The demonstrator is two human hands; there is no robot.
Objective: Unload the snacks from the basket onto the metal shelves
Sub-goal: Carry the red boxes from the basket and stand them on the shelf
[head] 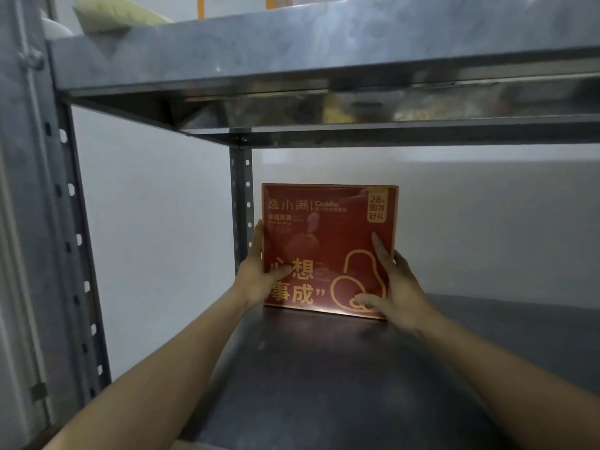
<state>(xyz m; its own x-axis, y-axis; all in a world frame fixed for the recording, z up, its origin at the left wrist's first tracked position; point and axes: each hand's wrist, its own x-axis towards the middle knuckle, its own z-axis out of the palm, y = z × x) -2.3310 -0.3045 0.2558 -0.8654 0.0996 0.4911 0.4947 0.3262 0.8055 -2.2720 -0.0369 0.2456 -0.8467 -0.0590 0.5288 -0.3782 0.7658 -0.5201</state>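
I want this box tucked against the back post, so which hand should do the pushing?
Right, probably. The right hand holds the red box on its free side and can push it leftward. The left hand sits between the box and the back post, so it should let go first.
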